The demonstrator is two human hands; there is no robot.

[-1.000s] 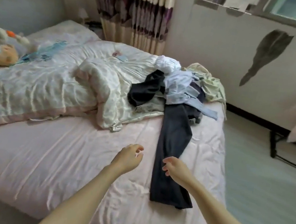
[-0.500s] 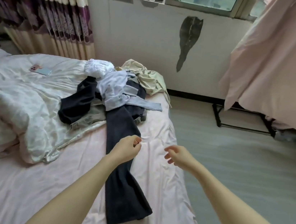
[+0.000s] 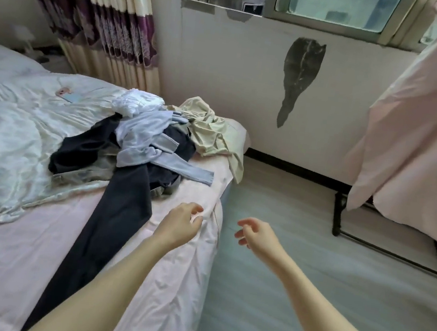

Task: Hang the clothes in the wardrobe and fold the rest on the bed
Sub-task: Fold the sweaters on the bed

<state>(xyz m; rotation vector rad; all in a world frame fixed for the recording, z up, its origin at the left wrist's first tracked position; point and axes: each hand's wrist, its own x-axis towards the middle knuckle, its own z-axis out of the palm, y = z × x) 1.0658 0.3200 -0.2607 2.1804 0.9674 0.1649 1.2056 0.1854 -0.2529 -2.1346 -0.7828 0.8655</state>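
Both hands reaching toward a soft heap of clothes on the bed.

The left hand point(image 3: 180, 223) and right hand point(image 3: 257, 234) are hovering with fingers loosely curled, holding nothing, near the bed's point(image 3: 4, 262) edge. The clothes pile point(image 3: 148, 139) is lying tangled further up the bed, with dark trousers point(image 3: 110, 215) trailing toward the hands. Everything looks light, limp and likely to drag neighbours along; taking the trousers by the waistband, or the pale blue top point(image 3: 143, 133) by its shoulders, seems wisest.

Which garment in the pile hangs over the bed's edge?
The pale yellow-green garment at the far corner; its tail droops past the bed edge, while the others lie fully on top.
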